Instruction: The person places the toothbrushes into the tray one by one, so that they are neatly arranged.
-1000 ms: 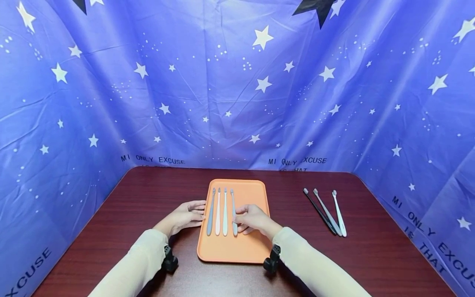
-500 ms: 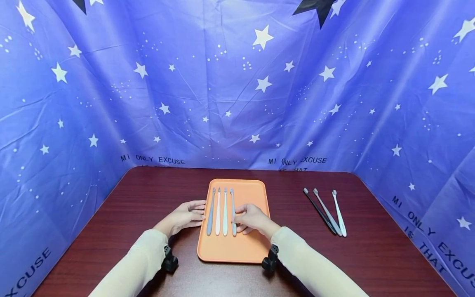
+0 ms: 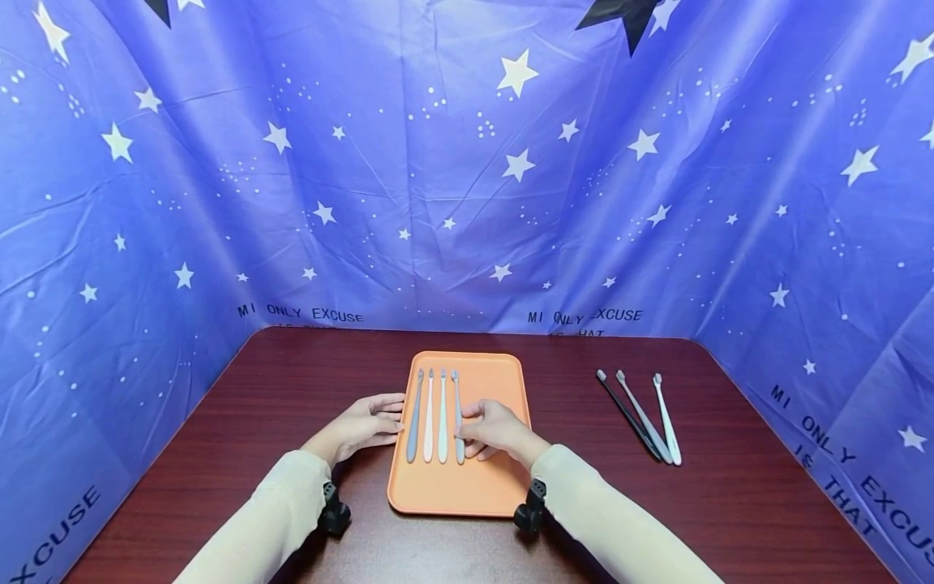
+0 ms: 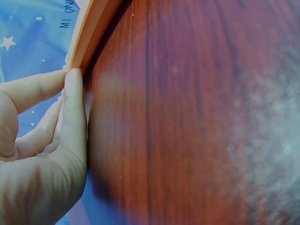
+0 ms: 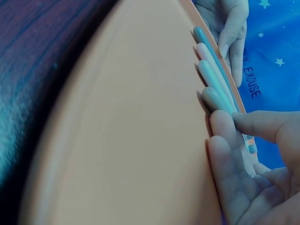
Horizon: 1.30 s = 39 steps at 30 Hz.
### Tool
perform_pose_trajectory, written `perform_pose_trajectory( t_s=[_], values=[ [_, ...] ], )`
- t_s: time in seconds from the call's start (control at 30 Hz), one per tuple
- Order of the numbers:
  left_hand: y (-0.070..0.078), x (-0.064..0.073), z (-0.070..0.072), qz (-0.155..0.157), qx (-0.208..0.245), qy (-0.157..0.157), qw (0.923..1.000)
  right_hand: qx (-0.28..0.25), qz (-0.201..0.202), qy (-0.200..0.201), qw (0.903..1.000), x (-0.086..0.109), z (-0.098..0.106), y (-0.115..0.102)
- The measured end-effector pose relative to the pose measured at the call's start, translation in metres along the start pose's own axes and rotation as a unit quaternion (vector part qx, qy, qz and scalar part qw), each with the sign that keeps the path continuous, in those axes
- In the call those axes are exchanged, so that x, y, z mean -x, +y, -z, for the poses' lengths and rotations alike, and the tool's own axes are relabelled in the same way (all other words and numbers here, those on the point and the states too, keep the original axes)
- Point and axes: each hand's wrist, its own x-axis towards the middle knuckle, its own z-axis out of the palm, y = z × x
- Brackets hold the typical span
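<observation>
An orange tray (image 3: 496, 478) lies on the dark red wooden table. On its left half, blue-grey (image 3: 413, 430), pale pink (image 3: 428, 430), pale mint (image 3: 443, 430) and grey (image 3: 458, 397) toothbrushes lie side by side, bristle heads toward the far side. My right hand (image 3: 499, 427) pinches the grey one near its handle; in the right wrist view its fingertips (image 5: 222, 121) meet the handle end. With fairly straight fingers, my left hand (image 3: 361, 426) touches the tray's left rim. The left wrist view has its fingertips (image 4: 72, 79) against the tray wall.
Black (image 3: 627, 414), grey (image 3: 645, 422) and white (image 3: 667, 422) toothbrushes lie on the table (image 3: 737, 487) right of the tray. A blue star-patterned cloth (image 3: 467, 203) hangs behind and along both sides.
My right hand has shifted the grey toothbrush slightly left, bringing it a little closer to the mint one. The left hand and the tray have stayed put.
</observation>
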Motion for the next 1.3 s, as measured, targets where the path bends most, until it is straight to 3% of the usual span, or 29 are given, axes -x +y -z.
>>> perform_pose_trajectory(
  t_s=[0.4,1.3],
  values=[
    [0.0015,0.0003,-0.0019,0.003,0.002,0.011,0.9999,-0.008,0.0,-0.004,1.0,-0.0016,0.0012,0.002],
    [0.0028,0.0011,-0.0011,0.002,-0.004,-0.002,1.0,-0.007,0.003,-0.004,1.0,-0.001,0.0004,0.0009]
  ],
)
